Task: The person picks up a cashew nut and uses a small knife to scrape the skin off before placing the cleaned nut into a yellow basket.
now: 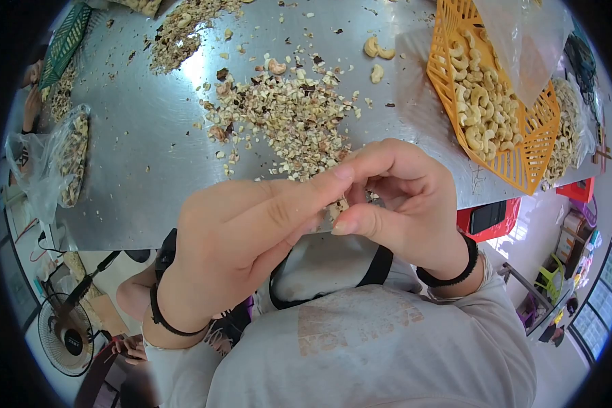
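Both hands meet above the table's front edge. My left hand (251, 224) has its fingers pressed together, their tips touching the fingertips of my right hand (401, 204). The right thumb and fingers are curled round a small pale piece (336, 207), perhaps a nut, mostly hidden between the fingertips. Whether the left fingers also grip it is hard to see. Just beyond the hands lies a heap of pale and brown nut bits (292, 119). Further right, an orange basket (444, 102) holds many whole cashews (483, 109).
Loose cashews (377, 51) lie on the metal table (143, 163). A plastic bag of pieces (73, 160) is at the left, near a green basket (64, 47). A phone (488, 217) rests on something red below the right edge. Another person's hand (32, 105) shows far left.
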